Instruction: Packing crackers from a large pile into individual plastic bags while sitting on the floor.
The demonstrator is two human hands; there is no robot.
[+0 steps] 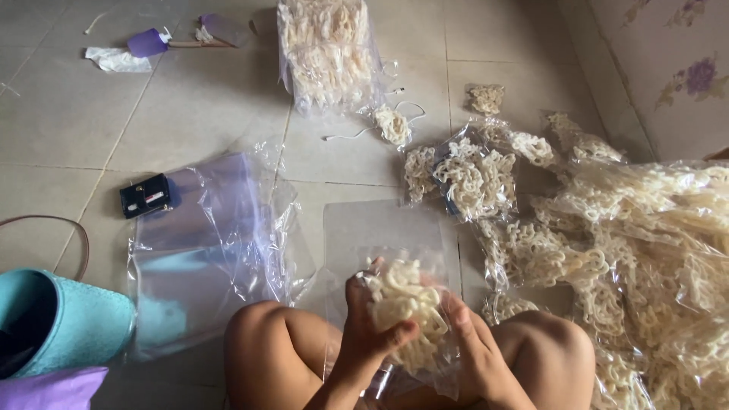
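My left hand [363, 328] and my right hand [472, 343] both grip a stack of pale curly crackers [402, 304] between my knees. The stack sits inside a clear plastic bag [380, 228] that stretches forward over the tiled floor. The left thumb presses on the front of the stack; the right hand wraps its side through the plastic.
A big heap of loose crackers on plastic [645, 243] lies at the right. A filled bag of crackers [326, 49] stands at the back. A pile of empty clear bags [205, 243] with a small black device [146, 195] lies left. A teal container [68, 323] is at the bottom left.
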